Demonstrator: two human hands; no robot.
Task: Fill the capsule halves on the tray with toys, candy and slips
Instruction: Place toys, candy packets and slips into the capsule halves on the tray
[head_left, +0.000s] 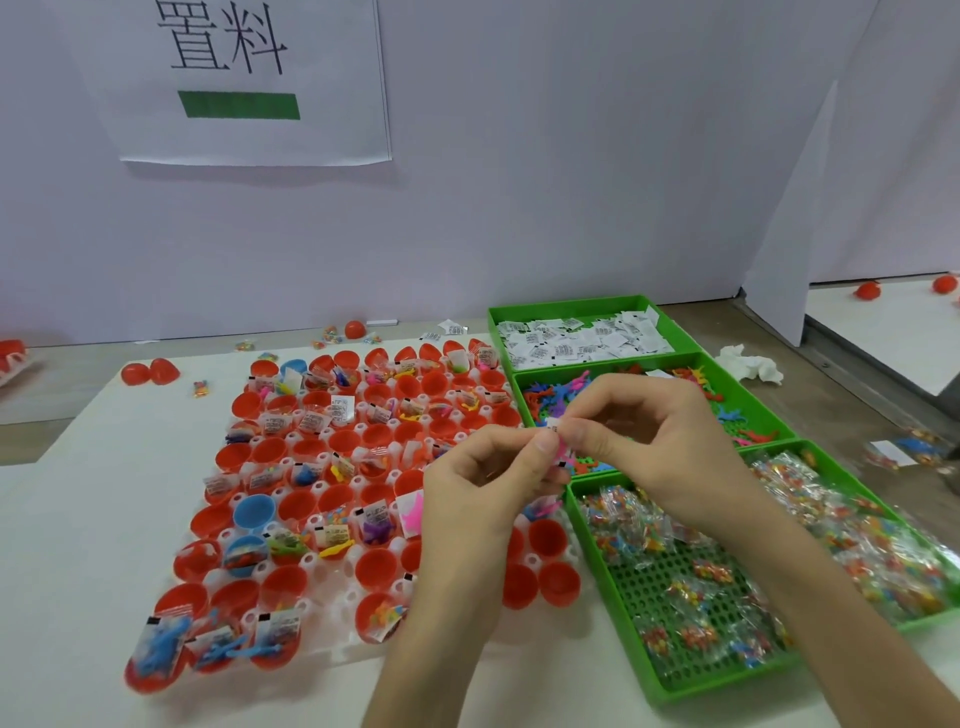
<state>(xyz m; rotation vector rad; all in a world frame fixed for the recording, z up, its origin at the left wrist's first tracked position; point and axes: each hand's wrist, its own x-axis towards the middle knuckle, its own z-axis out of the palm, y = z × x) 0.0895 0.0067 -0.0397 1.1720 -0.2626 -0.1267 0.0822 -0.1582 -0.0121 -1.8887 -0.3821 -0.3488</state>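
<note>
1. A white table (78, 519) stands against a pale wall with a paper sign (249, 78) taped up. The tray (337, 657) of capsule halves lies across the middle of the table.
2. A small printed slip (554, 427) and a pink toy (563, 457) are held together in the air, just above the tray's right edge. The toy seems to hang downward from the pinch, though most of it is hidden.
3. The left hand (483, 483) has its fingers curled, with thumb and forefinger pinching the toy from the tray side. The right hand (654, 436) meets it from the right, thumb and forefinger pinching the slip and the other fingers loosely bent.
4. The nearest empty halves (545, 535) sit in the tray's near right corner, below the fingertips and a little toward the person. I judge the drop to be short and downward. The left hand is nearer, since it already hangs over the tray.
5. Many halves toward the tray's far and left sides already hold toys, candy or slips. Several in the middle and near the right edge show bare red.
6. Right of the tray are three green bins. The slip bin (582, 306) is farthest, the toy bin (769, 415) is in the middle, and the candy bin (670, 582) is nearest.
</note>
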